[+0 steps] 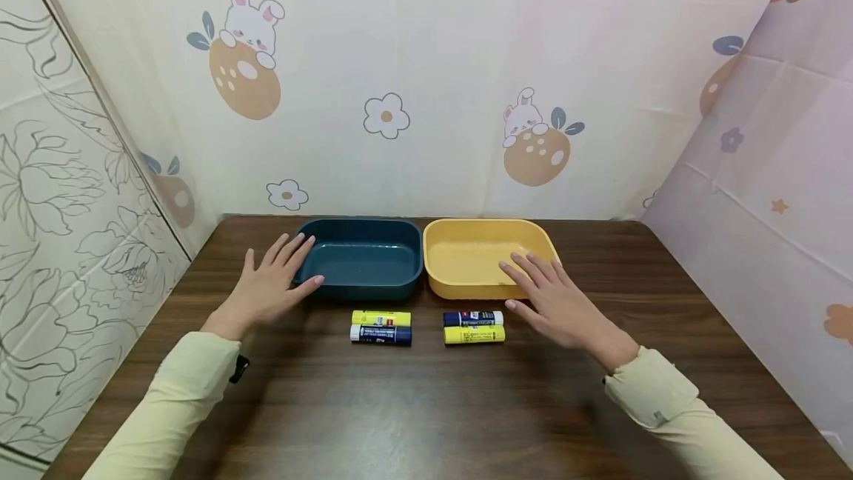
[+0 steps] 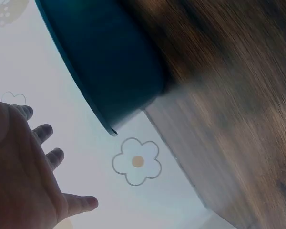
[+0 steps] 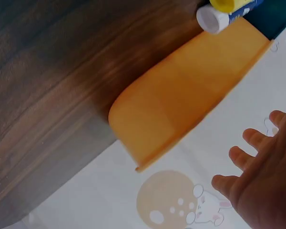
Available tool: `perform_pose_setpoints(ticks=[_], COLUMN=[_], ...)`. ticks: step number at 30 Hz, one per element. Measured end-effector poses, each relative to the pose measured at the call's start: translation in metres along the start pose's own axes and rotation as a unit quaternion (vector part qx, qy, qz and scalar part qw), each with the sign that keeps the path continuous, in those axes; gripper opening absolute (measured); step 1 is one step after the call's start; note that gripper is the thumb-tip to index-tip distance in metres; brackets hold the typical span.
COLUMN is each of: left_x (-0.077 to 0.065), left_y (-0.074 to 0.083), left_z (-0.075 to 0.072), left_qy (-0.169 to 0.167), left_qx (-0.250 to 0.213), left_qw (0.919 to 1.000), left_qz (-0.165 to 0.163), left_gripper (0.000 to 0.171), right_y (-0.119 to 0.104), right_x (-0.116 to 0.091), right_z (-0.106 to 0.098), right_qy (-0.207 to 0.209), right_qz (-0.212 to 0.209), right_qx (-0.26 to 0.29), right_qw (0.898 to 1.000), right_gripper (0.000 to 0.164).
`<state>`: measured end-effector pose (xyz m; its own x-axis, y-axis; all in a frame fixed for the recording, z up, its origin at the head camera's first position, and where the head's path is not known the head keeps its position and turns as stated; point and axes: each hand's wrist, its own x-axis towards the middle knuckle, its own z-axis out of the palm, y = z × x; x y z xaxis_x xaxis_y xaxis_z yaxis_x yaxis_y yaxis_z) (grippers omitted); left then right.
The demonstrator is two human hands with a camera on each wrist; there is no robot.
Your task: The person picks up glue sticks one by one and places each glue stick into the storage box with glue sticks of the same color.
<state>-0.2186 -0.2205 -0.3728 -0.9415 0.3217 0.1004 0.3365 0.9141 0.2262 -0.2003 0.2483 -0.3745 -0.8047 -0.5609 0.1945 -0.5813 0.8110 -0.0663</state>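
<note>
My left hand point(image 1: 268, 286) is spread above the left end of a dark blue tray point(image 1: 360, 291), holding nothing. Fingers extended, my right hand point(image 1: 556, 302) hovers over the near right corner of a yellow tray point(image 1: 466, 292), with nothing in its grasp. In front of the blue tray lie a yellow glue stick point(image 1: 381, 318) and a dark blue glue stick point(image 1: 383, 335), side by side. Another dark blue glue stick point(image 1: 472, 318) and yellow glue stick point(image 1: 474, 335) lie before the yellow tray. In the right wrist view, white and yellow glue stick ends point(image 3: 213, 19) show beyond the yellow tray.
Both trays stand side by side at the back of a dark wooden table point(image 1: 413, 406). A printed curtain point(image 1: 440, 58) rises right behind the table. Further fabric walls point(image 1: 67, 191) close off the left and right sides.
</note>
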Motion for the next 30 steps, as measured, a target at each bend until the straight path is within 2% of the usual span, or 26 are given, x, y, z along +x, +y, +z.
perform_pose_setpoints(ticks=[6, 15, 25, 30], left_x=[0.003, 0.010, 0.017, 0.019], left_y=[-0.009, -0.024, -0.038, -0.045], left_z=[0.001, 0.007, 0.014, 0.017], left_qy=[-0.003, 0.005, 0.010, 0.009], left_qx=[-0.003, -0.025, -0.044, -0.056], left_qw=[1.0000, 0.9994, 0.9985, 0.9977], left_qz=[-0.005, -0.022, -0.032, -0.036], left_gripper=[0.077, 0.077, 0.075, 0.075], right_y=[-0.006, -0.016, -0.024, -0.029], right_x=[0.002, 0.003, 0.002, 0.000], right_z=[0.006, 0.016, 0.028, 0.032], right_qy=[0.021, 0.015, 0.048, 0.021], right_qz=[-0.025, -0.060, -0.118, -0.116], right_qx=[-0.014, -0.024, -0.024, -0.019], right_qw=[0.999, 0.998, 0.992, 0.993], right_gripper=[0.059, 0.059, 0.056, 0.059])
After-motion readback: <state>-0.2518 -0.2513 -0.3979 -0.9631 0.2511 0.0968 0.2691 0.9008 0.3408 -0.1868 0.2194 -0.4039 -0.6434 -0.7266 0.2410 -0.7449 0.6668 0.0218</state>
